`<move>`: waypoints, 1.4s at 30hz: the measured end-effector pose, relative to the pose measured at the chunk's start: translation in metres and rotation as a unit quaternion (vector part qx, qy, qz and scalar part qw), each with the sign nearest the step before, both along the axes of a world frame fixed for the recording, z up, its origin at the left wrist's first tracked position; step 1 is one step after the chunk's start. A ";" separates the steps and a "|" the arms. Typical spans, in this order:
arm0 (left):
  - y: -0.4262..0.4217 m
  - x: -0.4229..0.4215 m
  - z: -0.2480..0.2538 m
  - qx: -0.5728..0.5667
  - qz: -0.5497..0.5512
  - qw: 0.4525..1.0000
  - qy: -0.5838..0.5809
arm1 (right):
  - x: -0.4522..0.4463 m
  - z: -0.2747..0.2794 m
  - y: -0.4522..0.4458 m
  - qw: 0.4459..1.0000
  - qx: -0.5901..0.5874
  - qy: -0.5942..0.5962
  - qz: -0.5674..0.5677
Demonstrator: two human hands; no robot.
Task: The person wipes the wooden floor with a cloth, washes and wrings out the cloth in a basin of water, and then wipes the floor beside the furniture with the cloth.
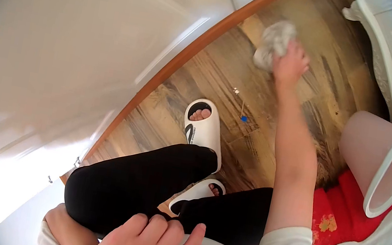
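Observation:
My right hand is stretched far forward, its fingers closed on a crumpled whitish cloth against the wood-patterned floor. Hand and cloth are slightly blurred. Small white scraps and a tiny blue piece lie on the floor between the cloth and my feet. My left hand rests palm down at my lap, close to my black trousers, with its fingers and thumb apart and nothing in it.
White slippers are on my feet. At right, a pale pink bin with a white rim leans by a red cloth. White carved furniture stands behind it. A brown wooden edging runs along the glossy white panel at left.

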State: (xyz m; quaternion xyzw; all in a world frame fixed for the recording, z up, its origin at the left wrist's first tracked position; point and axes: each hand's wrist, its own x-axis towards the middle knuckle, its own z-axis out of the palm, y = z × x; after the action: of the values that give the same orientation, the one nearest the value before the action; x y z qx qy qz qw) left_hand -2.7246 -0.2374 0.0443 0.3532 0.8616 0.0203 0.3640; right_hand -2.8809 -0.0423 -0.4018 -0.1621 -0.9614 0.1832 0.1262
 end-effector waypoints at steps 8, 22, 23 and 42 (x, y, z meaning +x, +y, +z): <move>0.000 0.005 0.010 -0.038 0.010 0.997 -0.062 | 0.022 0.015 -0.092 0.954 -0.039 -0.153 0.254; -0.060 0.040 -0.072 -0.002 0.041 0.999 -0.004 | 0.004 0.010 -0.039 0.989 0.025 -0.145 -0.006; -0.067 0.044 -0.083 -0.005 0.042 0.999 -0.027 | 0.008 0.011 -0.040 0.988 0.024 -0.155 0.002; -0.081 0.078 -0.164 0.093 -0.048 0.994 -0.001 | 0.027 0.021 -0.106 0.989 -0.046 -0.091 0.108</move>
State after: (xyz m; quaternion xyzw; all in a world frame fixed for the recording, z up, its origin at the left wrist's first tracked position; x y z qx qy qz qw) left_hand -2.6462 -0.3182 -0.1201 0.4269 0.8372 0.0834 0.3314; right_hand -2.8536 -0.1483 -0.3809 -0.0793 -0.9713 0.2242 0.0097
